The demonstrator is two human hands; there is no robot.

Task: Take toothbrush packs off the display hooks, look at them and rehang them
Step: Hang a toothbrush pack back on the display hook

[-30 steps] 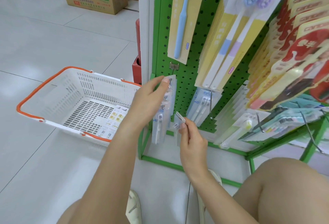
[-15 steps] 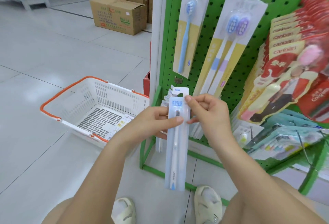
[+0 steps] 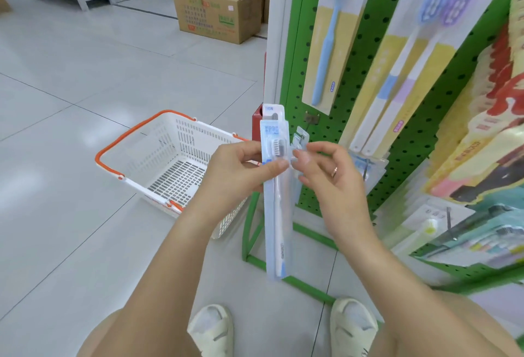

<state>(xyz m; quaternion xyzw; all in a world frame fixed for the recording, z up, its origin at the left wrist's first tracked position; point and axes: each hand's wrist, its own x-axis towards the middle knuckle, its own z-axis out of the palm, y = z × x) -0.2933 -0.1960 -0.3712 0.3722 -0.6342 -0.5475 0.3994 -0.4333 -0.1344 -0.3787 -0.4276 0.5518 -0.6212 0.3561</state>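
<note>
My left hand grips a long clear and light-blue toothbrush pack upright in front of the green pegboard stand. A white brush with grey bristles shows inside it. A second pack marked NEW stands right behind it in the same hand. My right hand is just to the right, fingers curled, its thumb and forefinger pinching thin clear packs that stand beside the front one. A small metal hook bracket sits on the pegboard just above them.
A white shopping basket with orange handles stands on the tiled floor to the left. Larger toothbrush packs and red and yellow packs hang on the stand. A cardboard box stands behind. My slippered feet are by the stand's green base frame.
One second ago both hands were at packs low on the stand. They lifted them; my right hand has now left the front pack and shifted right to the thin clear packs.
</note>
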